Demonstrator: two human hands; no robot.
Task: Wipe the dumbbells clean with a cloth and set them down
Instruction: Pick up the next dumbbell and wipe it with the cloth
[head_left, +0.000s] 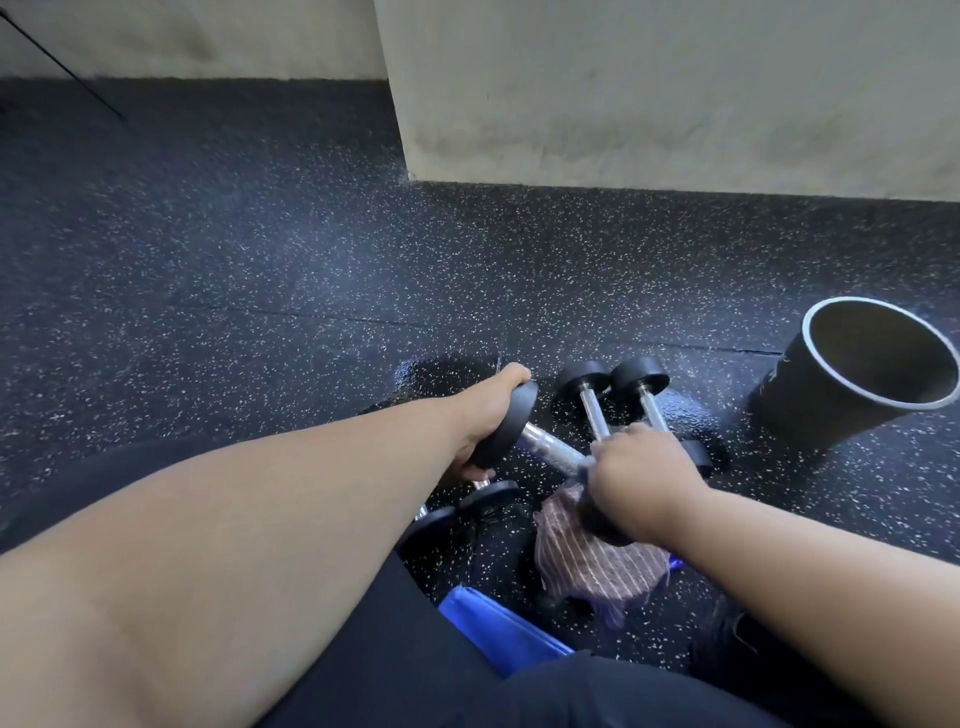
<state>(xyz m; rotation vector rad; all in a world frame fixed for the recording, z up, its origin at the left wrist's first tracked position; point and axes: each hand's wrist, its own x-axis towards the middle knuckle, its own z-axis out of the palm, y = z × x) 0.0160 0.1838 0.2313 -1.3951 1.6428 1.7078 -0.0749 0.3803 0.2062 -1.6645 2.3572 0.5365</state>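
Observation:
A dumbbell (550, 451) with black round heads and a chrome knurled handle is lifted above the floor between my hands. My left hand (483, 410) grips its far left head. My right hand (639, 478) holds a striped brown-and-white cloth (597, 566) wrapped round the near right head, which is mostly hidden. Two more dumbbells (618, 395) lie side by side on the floor just beyond my right hand. Another dumbbell (467, 506) lies on the floor under my left hand.
A black cylinder bin (852, 379) with a metal rim stands to the right. A pale wall corner (571, 130) juts out behind. A blue object (498, 629) sits near my legs. Speckled black rubber flooring (234, 291) stretches left.

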